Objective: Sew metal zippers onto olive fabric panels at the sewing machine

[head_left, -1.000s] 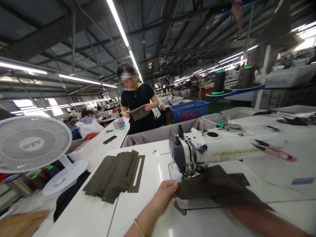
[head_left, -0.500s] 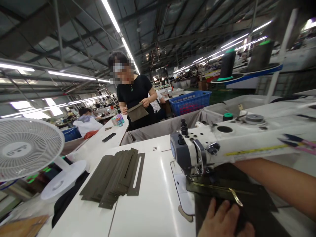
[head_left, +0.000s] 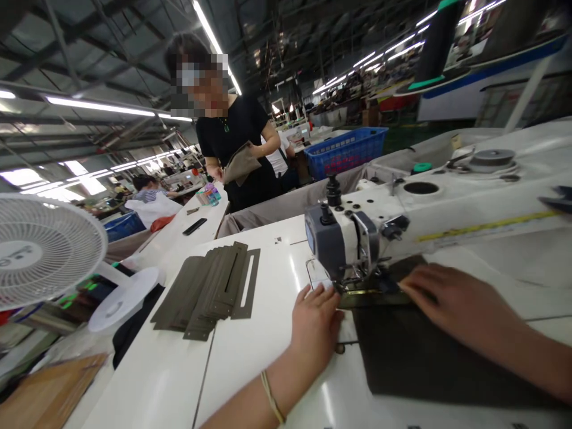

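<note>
A dark olive fabric piece [head_left: 402, 351] lies under the head of the white sewing machine [head_left: 344, 238] and hangs toward me. A short stretch of gold zipper [head_left: 361, 292] shows close to the presser foot. My left hand [head_left: 315, 325] rests at the left end of the fabric, fingers stretched out over the machine bed, thumb partly hidden beside the cloth. On the other side, my right hand [head_left: 451, 301] is closed, pinching the fabric's upper edge just right of the presser foot. The needle itself is too small to make out.
A fanned stack of olive panels with slots [head_left: 210, 292] lies left on the white table. Further left stands a white fan [head_left: 40, 250]. Across the table a person in black [head_left: 236, 137] holds an olive fabric piece. Behind are a blue basket [head_left: 344, 152] and a phone [head_left: 195, 226].
My left hand has come to the fabric's left end, and my right hand has come out from behind the machine onto the cloth. The fabric has turned; the zipper pull is out of sight.
</note>
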